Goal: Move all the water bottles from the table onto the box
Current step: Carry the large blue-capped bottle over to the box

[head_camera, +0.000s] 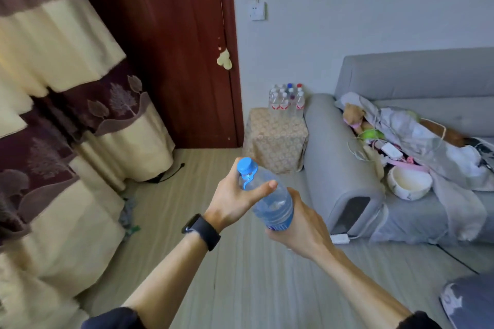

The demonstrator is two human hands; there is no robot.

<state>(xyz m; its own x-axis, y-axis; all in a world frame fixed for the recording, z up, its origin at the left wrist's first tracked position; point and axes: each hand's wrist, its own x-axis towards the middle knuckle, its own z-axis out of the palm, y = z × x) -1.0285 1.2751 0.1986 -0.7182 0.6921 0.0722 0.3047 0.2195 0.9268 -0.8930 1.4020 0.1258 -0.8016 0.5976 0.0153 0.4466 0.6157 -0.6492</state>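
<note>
Blue-capped, our water bottle hangs tilted in mid-air, well short of the box. The left hand pinches its neck with its fingers, and the right hand curls round its base. We should right it, then seat it gently beside the standing bottles (they look easily toppled).

Bottles on box: too small to count, labels unreadable. In front of box, held bottle: base & most of label covered by R hand, whose fingertips sit behind it, unseen. L hand: fingers mostly hidden behind the neck. Curtain left of box is blurred, cut by frame edge. Sofa right of box cut off too.
</note>
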